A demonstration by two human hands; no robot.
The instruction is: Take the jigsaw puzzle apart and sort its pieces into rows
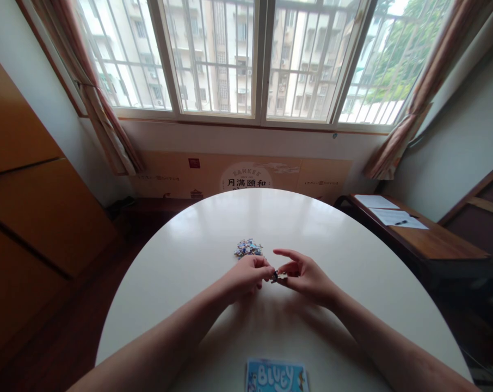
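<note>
Near edge: a blue rectangular item lettered "BLUEY" in white (276,377) is lying on a glossy white round table (160,305), partly out of view. Beyond it, the left hand (251,273) is pinching small dark-and-pale jigsaw pieces (279,276) between thumb and bent fingers. The right hand (309,279) is gripping them from the right, its index finger extending leftward, free of them. Whether the pieces are interlocking: cannot tell. Slightly farther, just beyond the left hand, a multicoloured heap of loose jigsaw pieces (247,248) is resting on the tabletop. Far right: white paper sheets (393,216) are lying on a brown wooden side table (446,240). Farthest: a white-framed window (264,65) is spanning the wall.
</note>
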